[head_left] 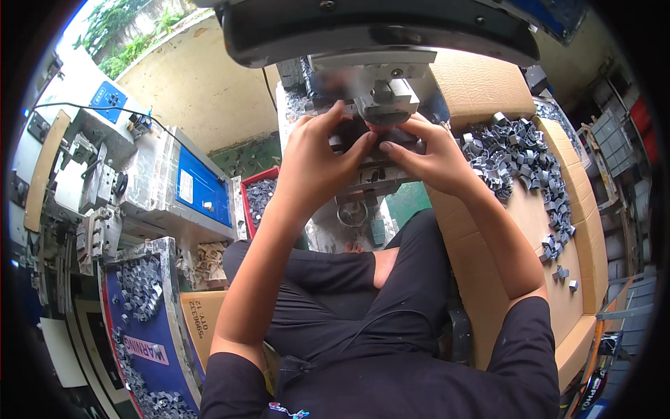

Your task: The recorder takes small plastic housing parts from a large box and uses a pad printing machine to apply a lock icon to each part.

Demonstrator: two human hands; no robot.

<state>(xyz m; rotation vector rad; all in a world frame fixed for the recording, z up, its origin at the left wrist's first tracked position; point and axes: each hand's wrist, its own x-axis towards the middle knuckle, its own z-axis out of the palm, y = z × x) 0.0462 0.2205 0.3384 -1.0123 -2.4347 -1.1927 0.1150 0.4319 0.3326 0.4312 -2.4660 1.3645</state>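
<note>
Both my hands reach up to a metal press-like machine (pixel 387 98) under a dark curved housing. My left hand (pixel 324 157) is curled in at the left of the machine's head, its thumb pointing to the middle. From the other side my right hand (pixel 436 155) bends in, thumb tip close to the left thumb. The fingers of both hands are closed around the spot just below the head. Whatever they grip there is hidden by the fingers and the shadow. Below the hands lies the machine's metal bed (pixel 377 178).
On the right, a large cardboard box (pixel 590 209) holds many small grey metal pieces (pixel 520 153). A red bin (pixel 246 209) with similar pieces stands left of the machine. Further left are a blue-lined tray (pixel 150 349), a brown carton (pixel 202 314) and a grey-and-blue machine cabinet (pixel 202 185).
</note>
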